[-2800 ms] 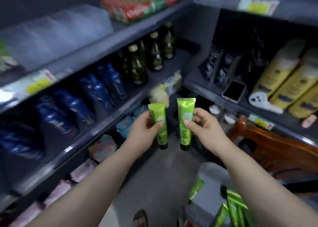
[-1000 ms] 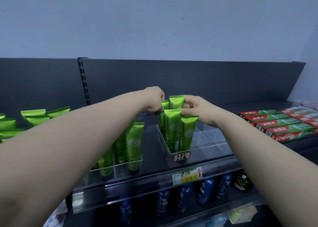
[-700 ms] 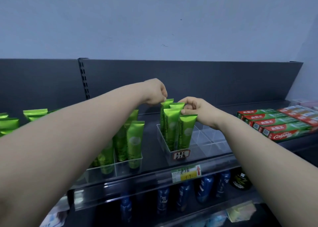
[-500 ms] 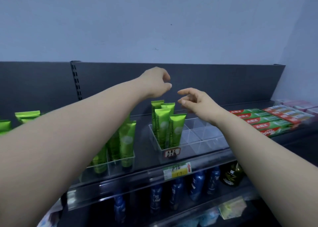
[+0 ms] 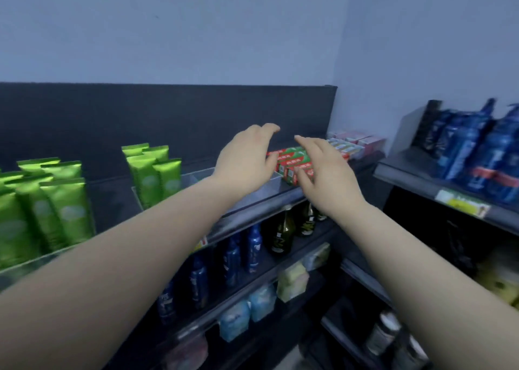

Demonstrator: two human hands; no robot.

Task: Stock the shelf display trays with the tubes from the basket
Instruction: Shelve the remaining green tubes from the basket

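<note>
Evidently, with tubes point(image 5: 153, 170) stood in the tray point(image 5: 272, 185) at centre left and nothing held by the relaxed left hand point(image 5: 247, 156) or right hand point(image 5: 325, 170), the unseen basket must be revisited.

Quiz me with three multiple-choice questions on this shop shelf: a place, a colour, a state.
1. The green tubes stand: A) on the top shelf, left of the left hand; B) on the floor; C) among the blue bottles.
2. The toothpaste boxes by the right hand are: A) yellow; B) red and green; C) black.
3. Both hands are: A) holding tubes; B) gripping bottles; C) open, empty.
1 A: tubes upright up top. 2 B: the cartons' printed colours. 3 C: fingers relaxed, nothing held.
</note>
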